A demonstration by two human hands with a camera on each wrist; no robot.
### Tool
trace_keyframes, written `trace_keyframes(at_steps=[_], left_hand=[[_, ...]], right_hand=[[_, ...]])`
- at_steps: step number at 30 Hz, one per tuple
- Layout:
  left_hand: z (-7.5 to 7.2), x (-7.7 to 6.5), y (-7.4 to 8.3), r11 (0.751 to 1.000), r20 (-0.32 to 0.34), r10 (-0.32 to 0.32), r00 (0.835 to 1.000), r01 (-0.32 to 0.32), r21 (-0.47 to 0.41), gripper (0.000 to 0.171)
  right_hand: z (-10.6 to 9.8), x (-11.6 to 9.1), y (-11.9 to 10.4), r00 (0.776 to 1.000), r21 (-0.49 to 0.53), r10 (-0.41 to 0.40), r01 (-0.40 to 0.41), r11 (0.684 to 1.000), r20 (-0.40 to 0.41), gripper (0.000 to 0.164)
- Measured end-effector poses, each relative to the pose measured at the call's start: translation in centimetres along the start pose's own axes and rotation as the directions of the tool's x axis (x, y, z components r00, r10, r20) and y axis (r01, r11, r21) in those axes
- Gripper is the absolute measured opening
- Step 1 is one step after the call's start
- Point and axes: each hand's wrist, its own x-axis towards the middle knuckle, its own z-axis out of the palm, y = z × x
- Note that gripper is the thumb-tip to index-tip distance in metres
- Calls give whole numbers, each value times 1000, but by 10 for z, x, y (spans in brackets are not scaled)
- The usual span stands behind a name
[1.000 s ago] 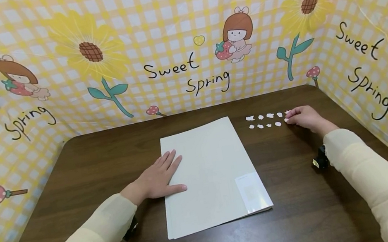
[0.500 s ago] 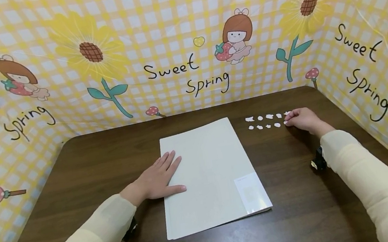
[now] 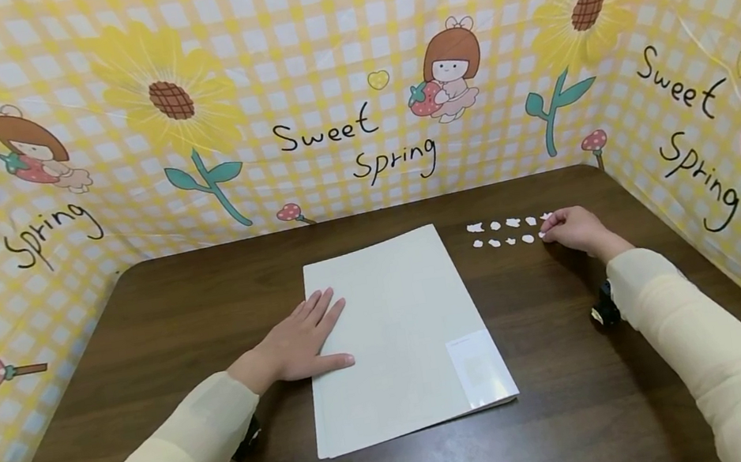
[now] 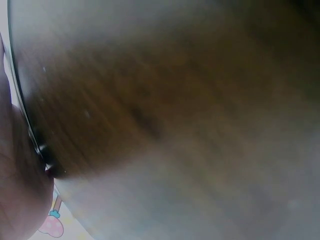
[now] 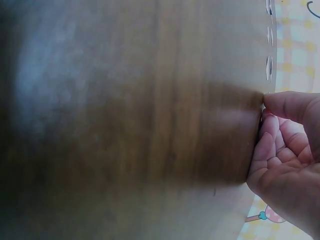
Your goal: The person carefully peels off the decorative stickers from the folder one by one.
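A large off-white folder [image 3: 389, 308] lies on the table, a shiny clear patch at its lower right corner. My left hand [image 3: 297, 346] rests flat on its left edge, fingers spread and thumb out. Right of the folder lie small white cut-out pieces in two rows, among them a roundish piece [image 3: 528, 238] and a jagged one [image 3: 475, 228]. At the right end of the nearer row my right hand [image 3: 575, 228] pinches a small white piece [image 3: 543, 235] against the table. Its fingers partly cover the end piece of the farther row. The right wrist view shows thumb and curled fingers at the tabletop.
The dark wooden table [image 3: 192, 289] has a rounded far edge. Yellow checked cloth [image 3: 315, 55] printed with flowers and figures stands round its back and sides. A black wrist camera [image 3: 604, 305] hangs under each forearm.
My right hand has shifted the end piece slightly toward me, into line with the nearer row. The left hand and the folder have stayed in place.
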Motion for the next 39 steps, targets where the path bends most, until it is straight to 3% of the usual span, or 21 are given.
trace_keyframes(at_steps=[6,30,39], left_hand=[[5,2,-3,1000,-5,-1,1000,1,11,101],[-2,0,1,1000,9,-4,1000,3,8,104],[-3,0,1,1000,15,-1,1000,1,2,104]], right_hand=[[0,0,1,1000,8,-4,4,1000,-1,14],[-2,0,2,1000,45,23,-23,999,11,20],[-3,-1,9,1000,197,-13,14,980,-9,13]])
